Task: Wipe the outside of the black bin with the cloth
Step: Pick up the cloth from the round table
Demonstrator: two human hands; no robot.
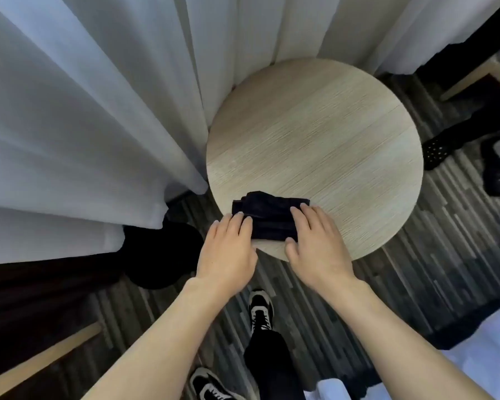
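A dark folded cloth (267,213) lies on the near edge of a round wooden table (315,140). My left hand (228,249) rests flat with its fingertips on the cloth's left side. My right hand (315,241) lies flat on the cloth's right side, thumb at its near edge. Neither hand grips the cloth. The black bin (162,255) stands on the floor to the left of the table, partly under the curtain, its top in shadow.
White curtains (98,111) hang at the left and behind the table. Another person's feet in dark shoes (497,168) are at the right. My own shoes (260,310) stand on the striped carpet below the table. A white bed edge (479,342) shows at lower right.
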